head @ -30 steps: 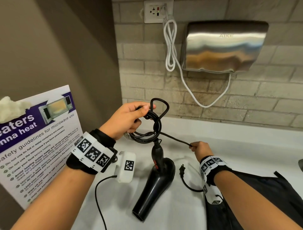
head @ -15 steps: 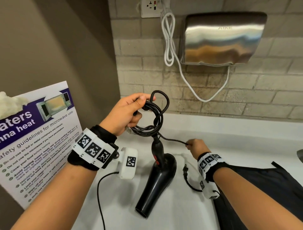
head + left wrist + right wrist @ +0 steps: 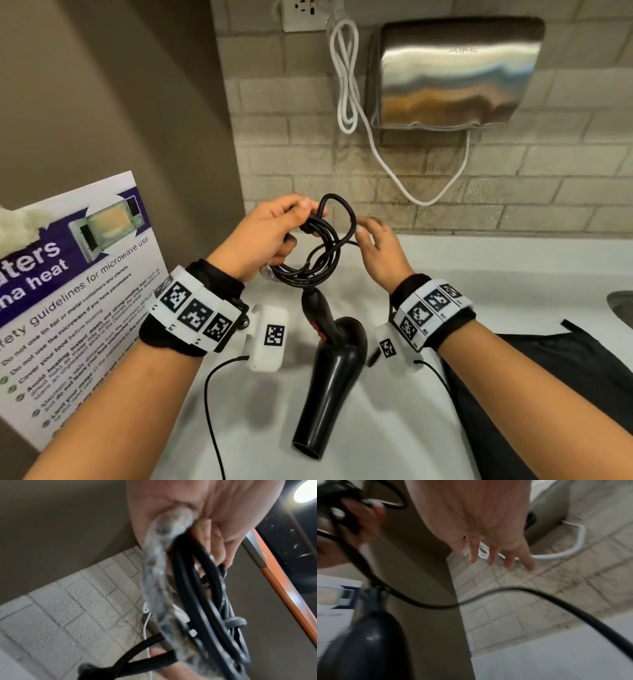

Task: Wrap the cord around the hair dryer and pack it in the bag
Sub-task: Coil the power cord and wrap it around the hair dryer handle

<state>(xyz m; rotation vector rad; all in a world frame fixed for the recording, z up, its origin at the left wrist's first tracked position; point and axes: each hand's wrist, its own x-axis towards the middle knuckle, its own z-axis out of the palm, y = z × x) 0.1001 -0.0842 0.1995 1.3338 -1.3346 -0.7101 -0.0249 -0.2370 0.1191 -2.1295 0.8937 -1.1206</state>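
Observation:
A black hair dryer lies on the white counter, nozzle toward me, handle pointing up and away. Above the handle my left hand grips several loops of its black cord. In the left wrist view the fingers curl round the cord loops, with a strip of clear plastic beside them. My right hand hovers just right of the coil, fingers straight, holding nothing. In the right wrist view the free cord sags below that hand. The black bag lies at the right.
A microwave safety sign leans at the left. On the brick wall hang a steel hand dryer, its white cable and an outlet. A sink rim shows at the far right.
My right hand let go of the cord's free end low over the counter and rose to beside the coil, fingers now straight. The left hand kept its grip on the loops.

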